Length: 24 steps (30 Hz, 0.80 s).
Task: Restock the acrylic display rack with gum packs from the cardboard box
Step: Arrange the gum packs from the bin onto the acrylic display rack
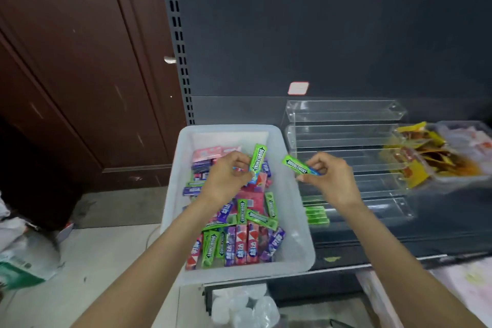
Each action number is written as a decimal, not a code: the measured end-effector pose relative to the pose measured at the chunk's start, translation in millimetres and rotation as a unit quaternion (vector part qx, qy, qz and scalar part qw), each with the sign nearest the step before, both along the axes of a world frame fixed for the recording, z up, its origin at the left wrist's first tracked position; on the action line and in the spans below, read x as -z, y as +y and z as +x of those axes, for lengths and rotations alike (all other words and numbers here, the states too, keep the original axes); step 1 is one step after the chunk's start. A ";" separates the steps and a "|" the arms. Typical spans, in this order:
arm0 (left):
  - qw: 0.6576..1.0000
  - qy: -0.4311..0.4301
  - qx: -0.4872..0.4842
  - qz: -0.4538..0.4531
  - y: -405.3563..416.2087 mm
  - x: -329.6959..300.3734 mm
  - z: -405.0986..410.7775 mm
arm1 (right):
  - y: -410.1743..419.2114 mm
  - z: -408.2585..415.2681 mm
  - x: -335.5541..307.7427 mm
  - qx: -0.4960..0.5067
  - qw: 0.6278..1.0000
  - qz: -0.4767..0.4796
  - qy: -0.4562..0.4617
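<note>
My left hand pinches an upright green gum pack over the white plastic bin. My right hand pinches a second green gum pack, tilted, at the bin's right rim. The bin holds several green, purple, pink and red gum packs. To the right stands the tiered clear acrylic rack on the dark shelf. A few green packs lie in its lowest tier; the upper tiers show nothing inside. No cardboard box is visible.
A clear tub of yellow and orange snack packets sits right of the rack. A brown door and the perforated shelf upright are on the left. Plastic bags lie on the floor, white wrapped items below the bin.
</note>
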<state>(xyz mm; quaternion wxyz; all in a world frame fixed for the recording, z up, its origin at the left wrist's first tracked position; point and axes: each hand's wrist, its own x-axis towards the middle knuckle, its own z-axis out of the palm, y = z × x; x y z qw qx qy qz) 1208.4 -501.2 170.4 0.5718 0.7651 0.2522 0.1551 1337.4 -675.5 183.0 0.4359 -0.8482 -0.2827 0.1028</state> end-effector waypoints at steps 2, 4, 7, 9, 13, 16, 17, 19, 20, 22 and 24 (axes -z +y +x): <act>1.000 -0.002 0.007 -0.019 -29.5 1.1 19.1 | -32.4 19.5 4.9 -0.006 1.000 -0.022 0.006; 1.000 0.002 0.015 -0.027 -55.4 4.4 34.4 | -61.6 36.1 16.8 -0.013 0.999 -0.049 0.013; 1.000 0.010 0.023 -0.013 -84.6 11.1 48.8 | -97.5 55.1 43.3 -0.019 0.995 -0.094 0.019; 1.000 0.018 0.024 -0.008 -97.0 15.8 54.5 | -115.2 65.7 61.4 -0.016 0.993 -0.111 0.025; 0.999 0.036 0.014 0.006 -108.9 19.0 61.7 | -133.7 80.3 87.4 -0.049 0.985 -0.164 -0.006; 0.999 0.039 -0.001 0.005 -113.2 18.1 63.7 | -133.3 86.0 99.5 -0.079 0.980 -0.180 -0.007; 0.999 0.040 -0.003 0.006 -114.3 17.9 64.0 | -131.9 87.3 102.4 -0.086 0.979 -0.183 -0.006; 0.999 0.043 -0.002 0.011 -116.3 17.5 64.1 | -129.1 88.7 106.1 -0.099 0.977 -0.191 -0.004; 0.999 0.045 -0.001 0.013 -116.8 17.3 64.3 | -127.9 88.5 106.4 -0.106 0.975 -0.198 -0.002; 0.999 0.049 -0.002 0.010 -117.7 16.2 64.2 | -125.9 88.7 106.9 -0.123 0.969 -0.216 0.003; 0.999 0.049 -0.002 0.006 -118.2 14.9 63.7 | -124.4 88.9 106.6 -0.133 0.963 -0.235 0.005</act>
